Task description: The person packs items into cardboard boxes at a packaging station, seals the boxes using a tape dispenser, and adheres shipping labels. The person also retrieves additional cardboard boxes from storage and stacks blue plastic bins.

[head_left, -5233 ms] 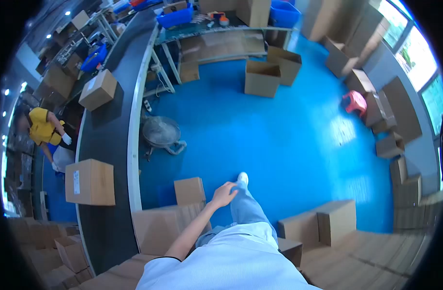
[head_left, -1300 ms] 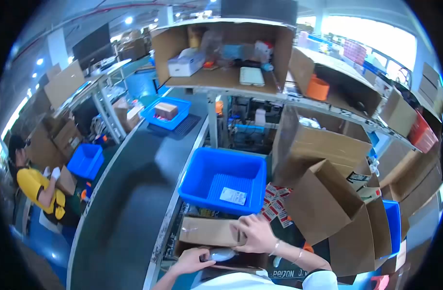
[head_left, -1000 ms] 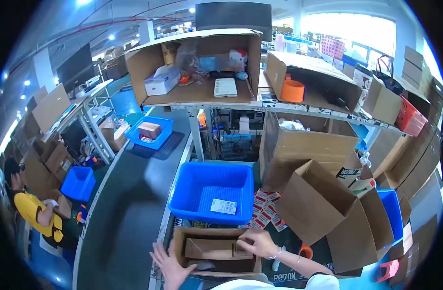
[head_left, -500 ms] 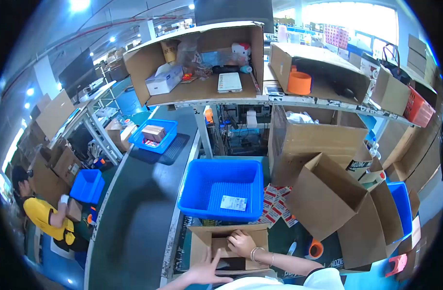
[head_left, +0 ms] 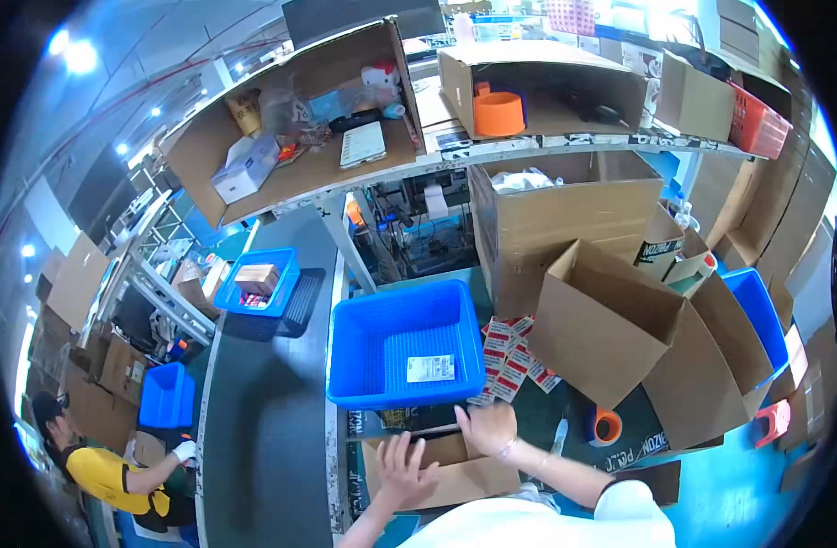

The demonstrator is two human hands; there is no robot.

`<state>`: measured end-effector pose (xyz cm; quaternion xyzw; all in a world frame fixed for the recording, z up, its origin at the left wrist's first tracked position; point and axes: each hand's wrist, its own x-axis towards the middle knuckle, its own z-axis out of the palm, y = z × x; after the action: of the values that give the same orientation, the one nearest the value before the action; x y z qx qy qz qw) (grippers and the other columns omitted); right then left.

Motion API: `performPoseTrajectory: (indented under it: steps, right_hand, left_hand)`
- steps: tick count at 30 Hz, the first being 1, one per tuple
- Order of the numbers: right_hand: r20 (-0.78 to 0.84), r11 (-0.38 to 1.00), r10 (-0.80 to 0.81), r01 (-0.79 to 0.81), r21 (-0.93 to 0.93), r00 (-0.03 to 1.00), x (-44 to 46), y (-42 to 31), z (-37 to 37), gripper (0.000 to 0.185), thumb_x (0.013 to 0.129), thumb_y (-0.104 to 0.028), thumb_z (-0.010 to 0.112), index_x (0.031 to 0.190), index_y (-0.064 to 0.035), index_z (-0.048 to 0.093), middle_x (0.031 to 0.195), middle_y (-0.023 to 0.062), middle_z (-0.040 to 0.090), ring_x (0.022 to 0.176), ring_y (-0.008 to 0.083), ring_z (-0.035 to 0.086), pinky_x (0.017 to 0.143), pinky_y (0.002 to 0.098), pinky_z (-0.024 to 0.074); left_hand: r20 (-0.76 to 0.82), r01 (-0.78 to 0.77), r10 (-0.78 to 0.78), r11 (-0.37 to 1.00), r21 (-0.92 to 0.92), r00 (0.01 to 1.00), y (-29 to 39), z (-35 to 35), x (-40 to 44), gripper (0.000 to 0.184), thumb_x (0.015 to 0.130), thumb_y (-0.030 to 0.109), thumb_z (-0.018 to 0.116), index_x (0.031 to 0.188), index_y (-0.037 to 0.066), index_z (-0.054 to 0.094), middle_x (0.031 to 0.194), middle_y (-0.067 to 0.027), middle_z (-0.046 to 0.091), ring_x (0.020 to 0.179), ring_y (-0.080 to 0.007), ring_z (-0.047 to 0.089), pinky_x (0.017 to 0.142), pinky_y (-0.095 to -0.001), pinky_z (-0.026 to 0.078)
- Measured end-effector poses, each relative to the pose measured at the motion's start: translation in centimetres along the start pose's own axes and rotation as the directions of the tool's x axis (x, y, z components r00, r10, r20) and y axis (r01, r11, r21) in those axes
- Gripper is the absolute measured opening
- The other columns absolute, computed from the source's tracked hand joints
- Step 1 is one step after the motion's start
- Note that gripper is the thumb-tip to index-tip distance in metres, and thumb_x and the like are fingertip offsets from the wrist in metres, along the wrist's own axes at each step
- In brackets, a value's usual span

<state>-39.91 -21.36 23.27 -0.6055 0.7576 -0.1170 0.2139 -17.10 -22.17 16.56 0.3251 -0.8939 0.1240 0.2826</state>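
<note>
An open cardboard box (head_left: 473, 482) sits low at the table's near edge, right in front of me. Over its left side, my left hand (head_left: 406, 471) has its fingers spread and holds nothing. My right hand (head_left: 490, 430) is over the box's far right edge; its thumb stands apart, the other fingers look bent, and I see nothing in them. Just beyond the hands stands a blue plastic basket (head_left: 338, 370) with a white printed label (head_left: 430, 368) on its floor. Part of the box's inside is hidden by my hands.
To the right are printed cards (head_left: 508, 363), an orange tape roll (head_left: 607, 426), a knife-like tool (head_left: 559, 437) and a tilted open carton (head_left: 610, 333). A conveyor belt (head_left: 270, 411) on the left carries another blue basket (head_left: 291, 279). A person in yellow (head_left: 108, 479) works beyond it.
My view has turned and shifted. My right hand has come up out of the small box to its far edge. My left hand has moved up over the box's left side.
</note>
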Motion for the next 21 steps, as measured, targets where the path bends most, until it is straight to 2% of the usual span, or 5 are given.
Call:
performPoseTrajectory:
  steps: [3,6,9,12,21]
  right_hand:
    - [-0.375,0.922,-0.368,0.282,-0.264,0.851,-3.5,3.5,5.2,0.049,0.085,-0.034,0.056,0.121,-0.0021,0.053,0.122,0.023,0.052,0.117,0.0363,0.048,0.102,0.0476,0.033]
    - [-0.348,0.95,-0.266,0.306,0.064,0.899,-4.4,5.7,6.2,0.061,0.084,-0.032,0.057,0.134,-0.0019,0.04,0.134,0.0228,0.041,0.125,0.0371,0.038,0.106,0.0477,0.028]
    - [-0.399,0.843,0.313,-0.059,0.535,0.862,-3.8,11.6,8.9,0.064,0.087,-0.036,0.056,0.134,0.0037,0.036,0.138,0.0285,0.035,0.13,0.0415,0.032,0.108,0.0474,0.0259]
    - [-0.45,0.781,0.572,-0.623,0.045,0.686,-5.2,19.9,14.7,0.081,0.084,-0.038,0.061,0.138,0.0118,0.026,0.139,0.0304,0.034,0.131,0.0423,0.031,0.11,0.0472,0.0223]
    - [-0.289,0.821,0.528,-0.567,-0.066,0.798,-5.9,23.4,14.7,0.057,0.079,-0.031,0.065,0.12,0.0053,0.049,0.126,0.0245,0.046,0.121,0.0397,0.039,0.103,0.0463,0.0308]
  left_hand:
    - [0.166,0.052,-0.068,0.994,0.096,0.984,0.9,-0.2,1.5,0.062,0.084,0.048,0.057,0.129,0.007,0.05,0.137,-0.0165,0.045,0.129,-0.0317,0.037,0.108,-0.053,0.019]
    - [0.375,0.215,-0.189,0.976,-0.03,0.908,0.3,2.1,2.6,0.068,0.084,0.047,0.056,0.134,0.003,0.043,0.137,-0.0189,0.043,0.129,-0.0349,0.036,0.108,-0.0556,0.02]
    - [0.476,0.294,-0.214,0.951,-0.099,0.853,-0.2,3.1,2.4,0.066,0.084,0.046,0.057,0.131,0.002,0.044,0.132,-0.0198,0.046,0.126,-0.0355,0.038,0.108,-0.0552,0.022]
    - [0.453,0.316,-0.235,0.942,-0.113,0.86,0.2,2.4,4.0,0.05,0.084,0.042,0.058,0.114,0.002,0.054,0.109,-0.0159,0.056,0.11,-0.032,0.049,0.103,-0.0506,0.029]
    - [0.365,0.402,-0.304,0.887,-0.228,0.88,-0.5,3.3,4.0,0.037,0.085,0.036,0.059,0.102,0.003,0.056,0.101,-0.014,0.056,0.101,-0.0319,0.051,0.097,-0.0456,0.032]
